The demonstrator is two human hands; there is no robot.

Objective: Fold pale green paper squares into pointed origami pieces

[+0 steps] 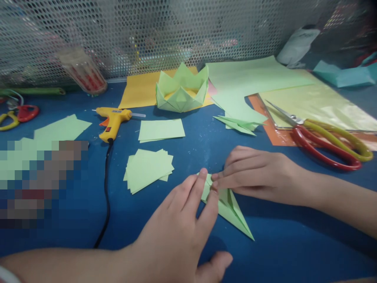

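Note:
A light green folded paper piece (232,210) with a long pointed tip lies on the blue table. My left hand (182,224) reaches in from below, fingers stretched out, pressing the paper's left side flat; its thumb is off the paper. From the right, my right hand (259,175) has its fingers together, tips pressed on the fold close to the left fingertips. The fingers partly hide the paper's upper part. To the left are a fanned stack of green paper rectangles (149,169) and a smaller pile of rectangles (161,129). Finished folded pieces (238,122) lie beyond my right hand.
A green pointed paper bowl (181,94) stands on yellow paper (138,90). Left are a yellow glue gun (113,118) with a black cord (107,196), a jar (85,72) and scissors (28,113). Red-and-yellow scissors (326,143) lie right. A perforated metal panel (118,35) stands behind.

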